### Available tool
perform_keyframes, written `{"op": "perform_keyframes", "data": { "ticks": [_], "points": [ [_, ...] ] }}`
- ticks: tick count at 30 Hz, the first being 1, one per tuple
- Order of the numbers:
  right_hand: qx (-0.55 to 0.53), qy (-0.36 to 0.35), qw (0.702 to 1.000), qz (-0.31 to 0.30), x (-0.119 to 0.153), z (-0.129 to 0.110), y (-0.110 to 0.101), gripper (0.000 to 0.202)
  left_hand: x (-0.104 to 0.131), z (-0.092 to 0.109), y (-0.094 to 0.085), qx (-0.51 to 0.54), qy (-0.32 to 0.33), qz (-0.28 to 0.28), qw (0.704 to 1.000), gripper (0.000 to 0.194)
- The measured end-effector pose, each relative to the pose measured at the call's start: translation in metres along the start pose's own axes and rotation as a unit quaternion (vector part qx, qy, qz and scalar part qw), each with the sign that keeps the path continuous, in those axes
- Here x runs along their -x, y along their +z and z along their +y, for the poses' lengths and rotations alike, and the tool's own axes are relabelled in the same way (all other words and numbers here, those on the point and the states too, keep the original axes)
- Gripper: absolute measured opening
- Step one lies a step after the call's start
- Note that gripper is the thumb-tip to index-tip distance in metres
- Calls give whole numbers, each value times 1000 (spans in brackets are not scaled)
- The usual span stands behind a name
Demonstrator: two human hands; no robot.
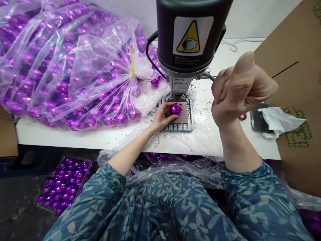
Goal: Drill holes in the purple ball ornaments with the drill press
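Note:
My left hand (162,117) pinches a shiny purple faceted ball (176,109) between thumb and fingers. The ball sits on a flat brown board (184,117) on the slotted metal base (175,128) of a small drill press (165,62). From above, the thin drill bit (176,103) meets the top of the ball; whether it has gone in I cannot tell. My right hand (242,88) is closed in a raised fist at the press's right side, around the end of its metal lever (209,76). The fist hides most of the lever's grip.
A big clear bag (75,73) of purple balls, tied with a yellow band (131,63), fills the table's left. Below left is a tray (86,167) of balls. At right are a phone (259,122), crumpled tissue (281,120) and cardboard box (298,90). Dark shavings surround the base.

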State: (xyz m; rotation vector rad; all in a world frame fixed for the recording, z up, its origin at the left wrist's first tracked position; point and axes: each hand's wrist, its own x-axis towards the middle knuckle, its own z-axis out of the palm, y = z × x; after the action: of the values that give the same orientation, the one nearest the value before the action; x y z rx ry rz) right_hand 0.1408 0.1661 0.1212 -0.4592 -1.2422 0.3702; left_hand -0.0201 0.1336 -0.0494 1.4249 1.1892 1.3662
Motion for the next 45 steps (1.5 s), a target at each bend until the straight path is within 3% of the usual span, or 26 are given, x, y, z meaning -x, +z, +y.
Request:
{"op": "perform_keyframes", "data": {
  "ticks": [5, 12, 22, 27, 31, 34, 37, 39, 42, 45],
  "points": [
    [27, -10, 999, 17, 10, 14, -7, 80, 1, -3, -1, 0, 13, -9, 1000, 55],
    [-99, -145, 984, -24, 21, 44, -21, 73, 1, 1, 1, 17, -17, 2, 1000, 59],
    [-61, -207, 976, -26, 27, 57, -23, 72, 0, -2, 0, 2, 7, -4, 1000, 55],
    [-45, -166, 985, -33, 27, 35, -17, 75, 1, -3, 1, 4, 6, 2, 1000, 56],
    [-50, -71, 996, -6, -9, 3, 6, 68, 1, -4, 3, 6, 8, 9, 1000, 54],
    [-67, -22, 997, -26, -41, -8, 21, 71, 8, -2, 4, -46, 41, 55, 997, 50],
    [-65, 35, 994, -75, -56, -6, 25, 70, 33, 6, 1, -130, 95, 104, 981, 50],
    [-76, 52, 992, -89, -59, -2, 24, 72, 63, 16, -3, -155, 140, 81, 975, 43],
    [-93, 41, 992, -79, -58, 3, 23, 79, 124, 27, -11, -167, 197, -40, 965, 39],
    [-88, 41, 993, -64, -57, 4, 24, 82, 185, 23, -23, -275, 167, -211, 923, 41]
  ]
}}
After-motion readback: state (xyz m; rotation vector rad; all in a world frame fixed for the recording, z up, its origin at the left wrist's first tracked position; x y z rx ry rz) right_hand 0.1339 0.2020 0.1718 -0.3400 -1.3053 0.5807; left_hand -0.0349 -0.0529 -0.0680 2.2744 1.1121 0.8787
